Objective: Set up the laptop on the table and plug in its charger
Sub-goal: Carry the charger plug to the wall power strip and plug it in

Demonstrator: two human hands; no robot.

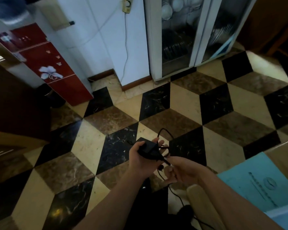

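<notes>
My left hand [140,161] holds the black charger brick [147,149] in its palm, fingers curled around it, above the tiled floor. My right hand [179,171] pinches the black charger cable [166,161] just beside the brick. A loop of the cable [163,131] sticks up past the brick, and another length [177,195] hangs down toward the floor. A white power strip [127,4] hangs on the far wall at the top. No laptop is in view.
A red water dispenser [56,75] stands at the left wall. A white glass-door dish cabinet [186,39] is at the back. A table edge with a blue paper [256,181] lies at the lower right. A dark wooden table [10,113] fills the left.
</notes>
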